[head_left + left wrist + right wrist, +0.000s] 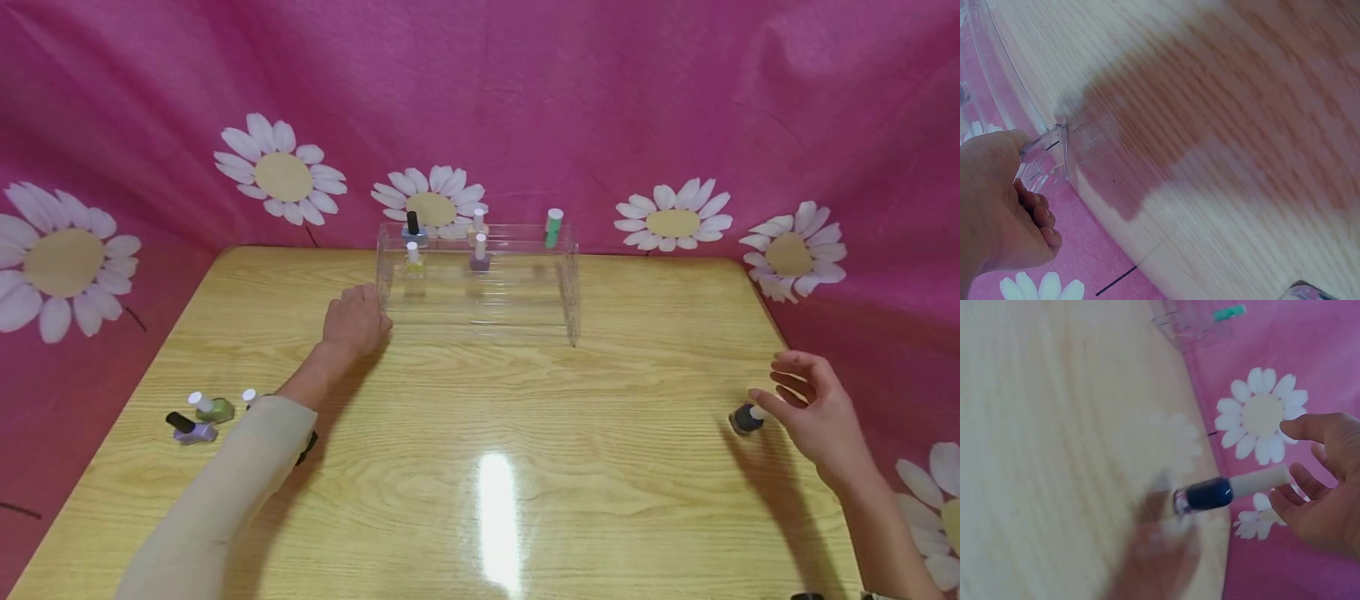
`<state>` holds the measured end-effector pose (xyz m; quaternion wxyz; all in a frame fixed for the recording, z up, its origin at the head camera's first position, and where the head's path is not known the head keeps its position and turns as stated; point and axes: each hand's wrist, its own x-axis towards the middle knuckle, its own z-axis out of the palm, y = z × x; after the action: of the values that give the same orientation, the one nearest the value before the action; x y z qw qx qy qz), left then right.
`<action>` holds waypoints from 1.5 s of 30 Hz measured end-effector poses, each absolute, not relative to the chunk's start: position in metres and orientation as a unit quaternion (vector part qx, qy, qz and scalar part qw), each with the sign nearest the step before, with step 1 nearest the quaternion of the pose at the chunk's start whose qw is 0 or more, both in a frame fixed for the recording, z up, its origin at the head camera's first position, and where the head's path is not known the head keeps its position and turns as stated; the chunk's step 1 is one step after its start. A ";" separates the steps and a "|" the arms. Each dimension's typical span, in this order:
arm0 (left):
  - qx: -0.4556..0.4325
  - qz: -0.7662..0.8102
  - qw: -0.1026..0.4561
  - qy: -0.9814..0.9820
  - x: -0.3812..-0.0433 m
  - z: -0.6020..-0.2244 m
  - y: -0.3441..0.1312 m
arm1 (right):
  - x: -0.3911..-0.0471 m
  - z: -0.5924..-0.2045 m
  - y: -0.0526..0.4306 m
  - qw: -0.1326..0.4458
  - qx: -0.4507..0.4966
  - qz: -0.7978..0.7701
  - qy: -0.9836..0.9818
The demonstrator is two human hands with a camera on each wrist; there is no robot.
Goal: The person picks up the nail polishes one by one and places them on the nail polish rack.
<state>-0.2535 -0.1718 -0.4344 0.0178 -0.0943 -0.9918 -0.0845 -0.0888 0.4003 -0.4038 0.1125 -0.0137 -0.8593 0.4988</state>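
A clear acrylic display rack [517, 312] stands at the back of the table. My left hand [356, 322] grips its left end; in the left wrist view, the thumb lies along the clear edge and the other fingers curl. On the right, a dark navy nail polish bottle [1209, 494] with a white cap stands upright on the table. Around its cap my right hand [819, 412] is spread with loosely bent fingers, and no firm hold shows. Several nail polishes stand on the rack, among them a yellow one [415, 265], a purple one [480, 261] and a green one [553, 229].
At the left lie a lilac nail polish [195, 432] and an olive green one [217, 410]. More bottles are partly hidden by my left sleeve [225, 492]. A pink daisy-print cloth [510, 108] borders the wooden table [600, 500]. A dark object [807, 596] shows at the bottom right.
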 end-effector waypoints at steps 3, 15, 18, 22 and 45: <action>-0.094 -0.087 0.020 -0.991 -0.253 -0.434 -0.172 | -0.086 -0.411 0.403 0.107 -0.020 0.491 -0.864; -0.091 -0.088 0.024 -0.992 -0.254 -0.435 -0.172 | -0.084 -0.447 0.401 0.101 -0.019 0.505 -0.857; -0.090 -0.087 0.023 -0.992 -0.254 -0.436 -0.172 | -0.082 -0.451 0.400 0.104 -0.030 0.505 -0.856; -0.092 -0.084 0.024 -0.992 -0.253 -0.437 -0.171 | -0.078 -0.456 0.401 0.111 -0.033 0.513 -0.851; -0.097 -0.080 0.033 -0.992 -0.254 -0.437 -0.172 | -0.118 -0.415 0.373 0.114 0.043 0.504 -0.855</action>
<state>-0.2538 -0.1723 -0.4367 0.0326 -0.0967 -0.9916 -0.0800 -0.1175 0.3732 -0.4153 0.1144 0.0434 -0.8549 0.5041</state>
